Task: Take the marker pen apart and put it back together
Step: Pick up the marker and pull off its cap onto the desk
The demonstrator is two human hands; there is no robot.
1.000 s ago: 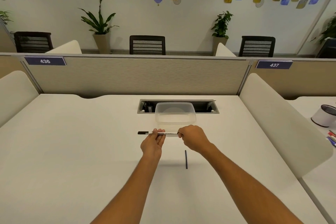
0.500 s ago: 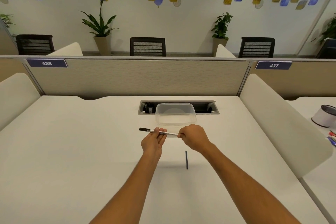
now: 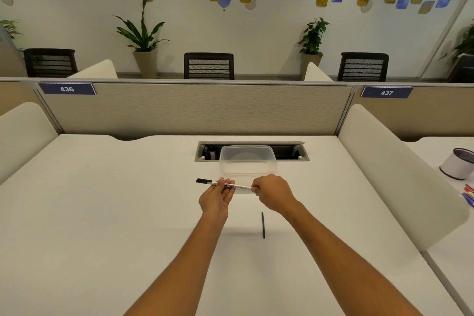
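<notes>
A white whiteboard marker pen [image 3: 239,186] with a black cap at its left end is held level above the desk, its left end slightly raised. My left hand [image 3: 216,199] pinches the barrel from below near the middle. My right hand [image 3: 272,194] is closed around the pen's right end, which is hidden in the fist. A thin dark rod [image 3: 263,224], apparently the pen's ink core, lies on the desk just below and between my hands.
A clear plastic container [image 3: 248,160] stands right behind my hands, in front of a cable slot [image 3: 287,152]. Curved white dividers [image 3: 400,169] flank the desk [image 3: 102,213]. A white cup [image 3: 457,163] and coloured pens [image 3: 468,194] lie on the desk to the right.
The pen's capped left end has tipped up a little since a second ago; both hands keep their grip and stay almost in place.
</notes>
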